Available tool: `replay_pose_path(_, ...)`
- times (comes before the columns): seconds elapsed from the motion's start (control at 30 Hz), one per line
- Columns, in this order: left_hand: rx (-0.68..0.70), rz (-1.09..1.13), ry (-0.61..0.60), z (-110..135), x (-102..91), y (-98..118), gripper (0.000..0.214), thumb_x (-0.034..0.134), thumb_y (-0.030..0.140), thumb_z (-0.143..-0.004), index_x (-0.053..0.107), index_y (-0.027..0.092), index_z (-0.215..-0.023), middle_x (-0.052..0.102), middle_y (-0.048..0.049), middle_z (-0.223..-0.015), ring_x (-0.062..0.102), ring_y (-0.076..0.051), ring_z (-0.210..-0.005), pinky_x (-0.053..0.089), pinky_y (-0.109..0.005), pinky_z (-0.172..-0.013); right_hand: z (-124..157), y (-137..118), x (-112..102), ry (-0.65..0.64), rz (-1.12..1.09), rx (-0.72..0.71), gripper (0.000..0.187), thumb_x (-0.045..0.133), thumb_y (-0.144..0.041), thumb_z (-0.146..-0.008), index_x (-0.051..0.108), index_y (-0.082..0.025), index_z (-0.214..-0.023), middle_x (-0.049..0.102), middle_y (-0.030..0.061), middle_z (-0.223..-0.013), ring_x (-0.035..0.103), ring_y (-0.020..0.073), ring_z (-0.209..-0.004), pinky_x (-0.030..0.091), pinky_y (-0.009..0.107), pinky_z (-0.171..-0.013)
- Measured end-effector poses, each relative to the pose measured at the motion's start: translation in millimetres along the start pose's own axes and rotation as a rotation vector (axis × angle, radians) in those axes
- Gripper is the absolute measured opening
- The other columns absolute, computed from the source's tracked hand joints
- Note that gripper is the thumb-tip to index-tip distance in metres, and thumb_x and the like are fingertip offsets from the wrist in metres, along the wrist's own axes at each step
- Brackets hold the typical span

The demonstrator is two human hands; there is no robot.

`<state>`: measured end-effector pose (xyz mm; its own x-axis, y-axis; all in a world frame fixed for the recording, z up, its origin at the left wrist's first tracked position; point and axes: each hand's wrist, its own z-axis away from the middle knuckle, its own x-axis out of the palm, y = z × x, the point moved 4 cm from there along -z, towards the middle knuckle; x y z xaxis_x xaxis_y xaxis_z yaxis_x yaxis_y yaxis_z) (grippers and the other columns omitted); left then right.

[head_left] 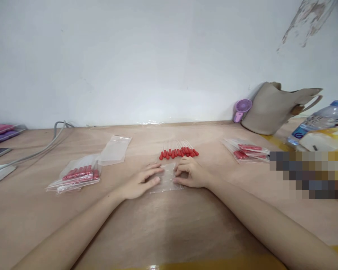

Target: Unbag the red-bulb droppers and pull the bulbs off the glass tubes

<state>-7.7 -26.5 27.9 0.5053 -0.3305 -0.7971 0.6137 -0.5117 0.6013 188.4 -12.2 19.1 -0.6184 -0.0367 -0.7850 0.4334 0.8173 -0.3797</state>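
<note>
Step in hand, as I read it: handling one clear bag [166, 180], flat on the counter [169, 228] at frame centre, no red-tipped sticks visible inside. Left hand [143, 182]: fingers spread, at the bag's left edge. Right hand [192, 173]: fingers curled, thumb apart from them, over the right edge. Can't tell how firmly either presses. Red-tipped sticks [175, 153] lie in a row just above the bag, untouched. Next move probably calls for light fingertip control; thin film could slide or crease.
</note>
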Motion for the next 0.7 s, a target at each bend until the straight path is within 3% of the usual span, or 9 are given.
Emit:
replay_pose_path(0.13,-0.177,0.284,0.239,-6.3,-10.6,-19.0,0.044,0.041,0.049,-0.084,0.057,0.019,-0.112,0.06,-0.0063,-0.114,0.055,-0.02,-0.104,0.042,-0.034,-0.091,-0.1,-1.5,-0.4,0.023,-0.023,-0.05,0.021,0.066,-0.039,-0.072,0.063,-0.019,-0.074,0.063,0.0045,-0.085,0.054,0.0171,-0.083,0.04,0.033,-0.078)
replay_pose_path(0.23,-0.216,0.162,0.317,-8.6,-10.9,-31.5,0.043,0.053,0.05,-0.076,0.061,0.017,-0.102,0.063,-0.0058,-0.097,0.057,-0.016,-0.074,0.046,-0.03,-0.07,-3.1,-4.9,-6.7,0.061,-0.026,-0.068,0.022,0.067,-0.04,-0.071,0.064,-0.019,-0.078,0.062,0.0059,-0.089,0.054,0.0179,-0.086,0.041,0.033,-0.079)
replay_pose_path(0.3,-0.221,0.041,0.33,-8.7,-9.5,-35.6,0.041,0.057,0.049,-0.073,0.062,0.017,-0.097,0.061,-0.0047,-0.089,0.052,-0.014,-0.065,0.044,-0.028,-0.062,-6.0,-1.4,-17.1,0.121,-0.033,-0.001,0.019,0.062,-0.037,-0.075,0.063,-0.019,-0.081,0.062,0.0063,-0.088,0.056,0.0169,-0.084,0.043,0.032,-0.077)
replay_pose_path(0.43,-0.254,-0.027,0.332,-7.3,-7.3,-37.3,0.034,0.059,0.046,-0.071,0.061,0.017,-0.088,0.056,-0.0026,-0.083,0.048,-0.012,-0.062,0.042,-0.027,-0.06,-4.1,31.5,-52.6,0.23,0.146,0.415,0.022,0.047,-0.033,-0.085,0.063,-0.018,-0.082,0.063,0.005,-0.08,0.058,0.0148,-0.074,0.044,0.026,-0.067)
replay_pose_path(0.53,-0.245,-0.015,0.338,-6.1,-6.7,-36.1,0.029,0.058,0.045,-0.071,0.059,0.017,-0.079,0.055,-0.0021,-0.083,0.048,-0.012,-0.062,0.041,-0.027,-0.06,11.8,65.5,-85.2,0.114,0.529,0.775,0.018,0.048,-0.025,-0.082,0.064,-0.018,-0.086,0.063,0.0075,-0.09,0.059,0.0186,-0.085,0.044,0.029,-0.075)
replay_pose_path(0.63,-0.181,-0.004,0.349,-5.2,-7.1,-32.5,0.025,0.056,0.042,-0.074,0.055,0.017,-0.076,0.056,-0.0021,-0.086,0.049,-0.011,-0.063,0.041,-0.026,-0.06,36.5,89.8,-121.1,0.132,0.642,0.945,0.02,0.051,-0.019,-0.077,0.064,-0.008,-0.086,0.059,0.0216,-0.096,0.057,0.0309,-0.092,0.043,0.04,-0.076)
replay_pose_path(0.7,-0.137,0.015,0.357,-4.8,-9.9,-29.7,0.023,0.054,0.04,-0.077,0.052,0.018,-0.075,0.057,-0.0015,-0.083,0.05,-0.012,-0.064,0.04,-0.025,-0.059,55.2,101.3,-143.8,0.149,0.687,1.036,0.019,0.058,-0.02,-0.072,0.064,-0.006,-0.082,0.059,0.0251,-0.092,0.055,0.0358,-0.095,0.041,0.045,-0.077)
